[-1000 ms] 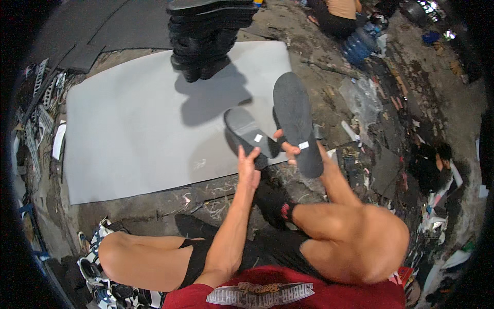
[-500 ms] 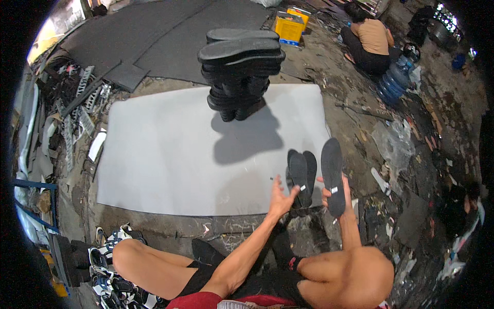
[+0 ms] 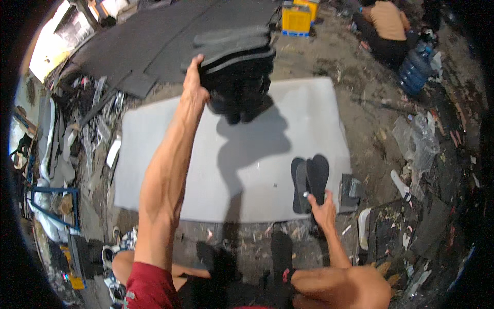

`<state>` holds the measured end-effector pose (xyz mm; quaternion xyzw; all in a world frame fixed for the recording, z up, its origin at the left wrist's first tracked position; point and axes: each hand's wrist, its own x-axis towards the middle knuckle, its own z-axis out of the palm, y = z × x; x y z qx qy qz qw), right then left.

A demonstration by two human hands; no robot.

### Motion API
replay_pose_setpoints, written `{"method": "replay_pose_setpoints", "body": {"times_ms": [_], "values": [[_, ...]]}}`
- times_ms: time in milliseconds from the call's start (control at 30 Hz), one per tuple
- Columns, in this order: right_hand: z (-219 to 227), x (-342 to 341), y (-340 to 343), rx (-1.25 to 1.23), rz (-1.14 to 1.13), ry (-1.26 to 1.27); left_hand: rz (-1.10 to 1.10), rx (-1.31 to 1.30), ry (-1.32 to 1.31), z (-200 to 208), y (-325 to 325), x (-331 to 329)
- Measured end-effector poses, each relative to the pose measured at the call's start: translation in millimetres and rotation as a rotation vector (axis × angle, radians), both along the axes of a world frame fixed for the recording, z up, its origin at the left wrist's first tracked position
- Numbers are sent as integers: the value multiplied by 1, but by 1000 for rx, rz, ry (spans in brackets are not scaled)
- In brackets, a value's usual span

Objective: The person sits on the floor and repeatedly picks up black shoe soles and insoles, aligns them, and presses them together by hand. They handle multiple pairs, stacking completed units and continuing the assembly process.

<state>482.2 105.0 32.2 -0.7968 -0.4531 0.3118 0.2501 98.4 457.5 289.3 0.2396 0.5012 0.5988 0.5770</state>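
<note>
A tall stack of black shoe soles (image 3: 239, 77) stands at the far side of a pale grey sheet (image 3: 154, 154). My left hand (image 3: 196, 85) reaches out to it and grips the left end of an upper sole; most of its fingers are hidden behind the soles. Thin black insoles lie at the sheet's right front, one insole (image 3: 300, 180) beside another insole (image 3: 318, 172). My right hand (image 3: 323, 210) pinches the near end of the right-hand insole, close to a small white label.
Dark sheet material (image 3: 154, 41) covers the ground behind. Yellow boxes (image 3: 296, 20), a crouching person (image 3: 388, 31) and a blue water bottle (image 3: 414, 72) are at the back right. Scraps line both sides; footwear (image 3: 114, 278) is piled at the lower left.
My left hand has gone from beside the insoles to the far stack. My right hand has lowered its insole onto the sheet beside the others. The view has shifted slightly.
</note>
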Motion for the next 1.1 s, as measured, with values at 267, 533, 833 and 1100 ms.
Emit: {"method": "replay_pose_setpoints", "body": {"times_ms": [267,533,833,1100], "values": [[-26,66,-7,238,17,-335,339,456,96,-1,-72,29],[34,62,56,261,76,197,305,824,804,-11,-270,34],[177,-83,90,434,636,296,160,640,1010,-216,-361,68],[181,-190,85,502,1045,-75,43,364,666,-236,-375,91]]}}
